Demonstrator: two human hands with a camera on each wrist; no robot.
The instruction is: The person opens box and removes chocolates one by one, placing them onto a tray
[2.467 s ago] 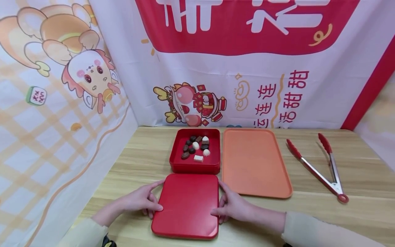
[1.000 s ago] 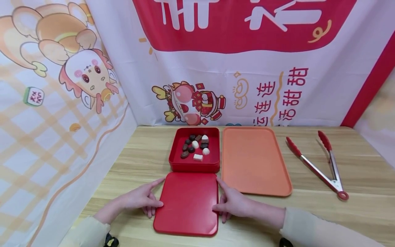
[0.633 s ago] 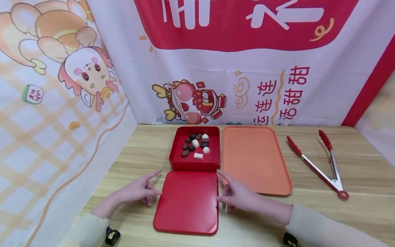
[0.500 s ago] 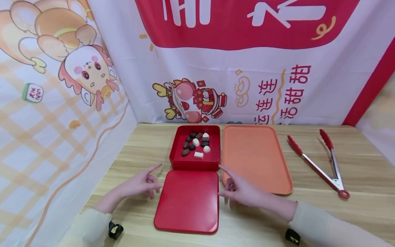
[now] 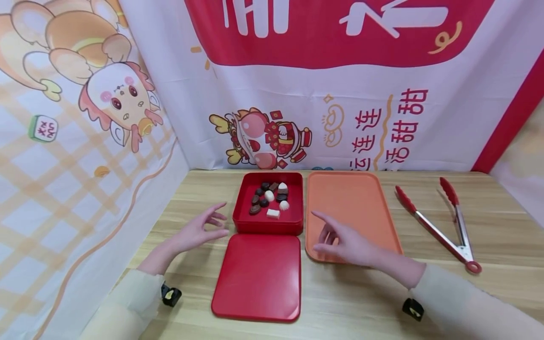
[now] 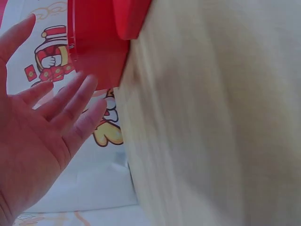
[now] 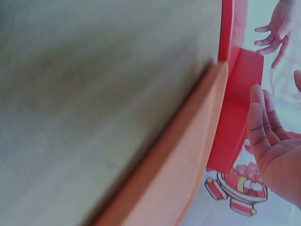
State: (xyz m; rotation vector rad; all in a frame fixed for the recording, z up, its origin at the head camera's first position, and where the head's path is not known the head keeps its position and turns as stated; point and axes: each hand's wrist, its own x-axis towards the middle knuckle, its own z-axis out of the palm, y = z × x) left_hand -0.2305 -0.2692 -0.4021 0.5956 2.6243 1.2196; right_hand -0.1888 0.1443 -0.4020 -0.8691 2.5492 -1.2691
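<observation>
Red lid (image 5: 257,278) lies flat on the bench (image 5: 340,302), just nearside of the open red box (image 5: 268,228) w/ chocs (image 5: 269,196). L grip (image 5: 196,232) near box, R grip (image 5: 346,243) near orange tray (image 5: 361,198); both empty, fingers apart. Lid-off step looks done; next move prob. calls for a light pinch.
</observation>
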